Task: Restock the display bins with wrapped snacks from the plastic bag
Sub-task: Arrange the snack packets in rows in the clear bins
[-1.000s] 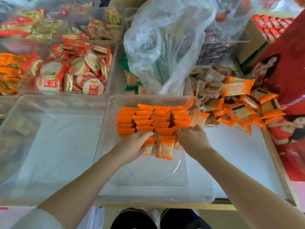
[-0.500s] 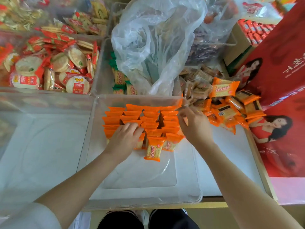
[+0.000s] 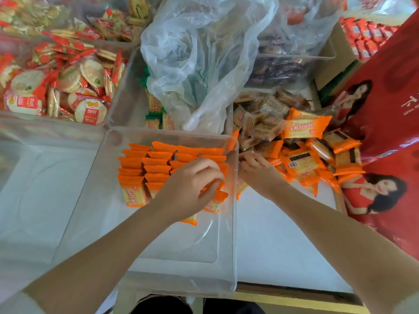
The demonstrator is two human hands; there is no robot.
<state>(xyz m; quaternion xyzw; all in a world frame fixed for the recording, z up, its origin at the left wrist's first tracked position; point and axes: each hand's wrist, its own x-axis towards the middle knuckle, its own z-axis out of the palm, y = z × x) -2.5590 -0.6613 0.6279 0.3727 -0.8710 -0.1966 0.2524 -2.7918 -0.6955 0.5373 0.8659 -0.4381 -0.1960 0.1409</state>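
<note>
Snacks (image 3: pixel 145 171) in orange wrappers, lined up in overlapping rows at the far end of a clear bin (image 3: pixel 172 275), near half bare. Left hand (image 3: pixel 190 191) inside the bin, resting on the right-hand rows, fingers curled down onto a packet at the front; whether pinched or only pressed, cannot tell. Right hand (image 3: pixel 258 172) just outside the bin's right wall, reaching into a loose pile (image 3: pixel 310 159) of orange packets on the white surface, fingertips closing on something small at the pile's edge; grip itself hidden by the knuckles, cannot tell. One larger orange pack (image 3: pixel 306 126) lying on top of the pile, beside brown-wrapped squares (image 3: pixel 263 125). Behind the bin, a crumpled plastic bag (image 3: pixel 199 55), slumped over a rear bin holding green-edged packets (image 3: pixel 156 116). Further left, a bin of round rice crackers (image 3: pixel 65 87) in red-and-clear wrappers. Along the right edge, a red poster (image 3: pixel 390 123) with a printed figure. Empty clear bin (image 3: pixel 34 189) left of the one in use.
</note>
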